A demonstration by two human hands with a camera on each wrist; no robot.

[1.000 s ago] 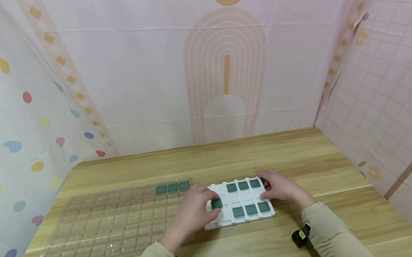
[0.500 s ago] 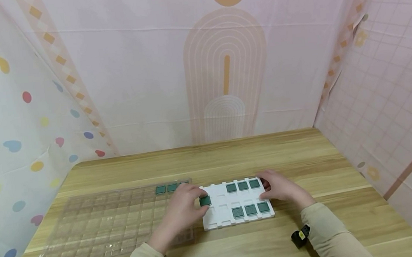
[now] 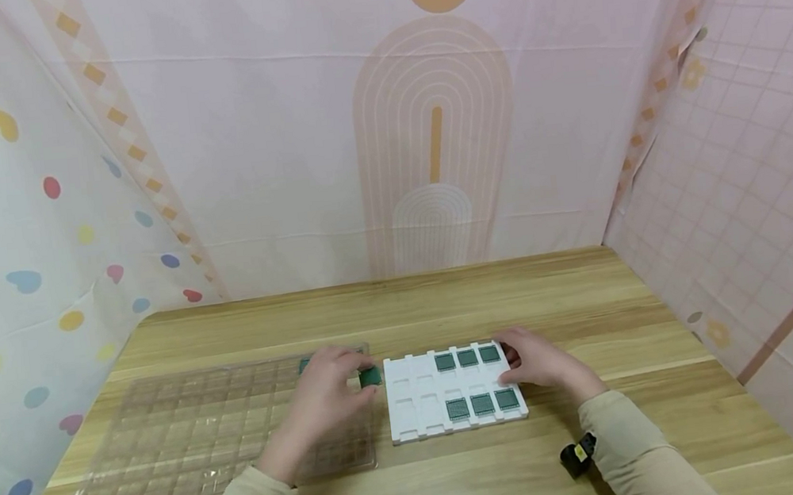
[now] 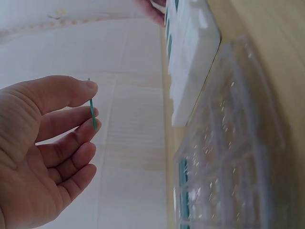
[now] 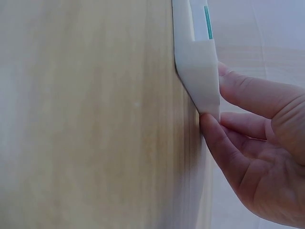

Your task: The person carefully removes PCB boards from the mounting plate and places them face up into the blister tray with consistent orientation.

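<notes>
My left hand (image 3: 319, 394) pinches a small square green circuit board (image 3: 369, 377) between thumb and fingers, above the right end of a clear plastic compartment tray (image 3: 374, 441). In the left wrist view that circuit board (image 4: 92, 112) appears edge-on, well off the tray. My right hand (image 3: 538, 358) holds the right edge of a white tray (image 3: 404, 418), thumb on top and fingers around its corner, as the right wrist view shows. Two rows of three green boards lie in the white tray's right part; its left slots are bare. My left hand mostly hides the boards in the clear tray's back right corner.
Both trays lie side by side on a wooden table (image 3: 462, 480), a narrow gap between them. Patterned cloth (image 3: 274, 171) hangs behind the table and at both sides. Each wrist wears a small black camera (image 3: 578, 455).
My left hand has carried the green circuit board leftward from above the white tray, past its left edge, to over the clear tray. My right hand has stayed on the white tray.
</notes>
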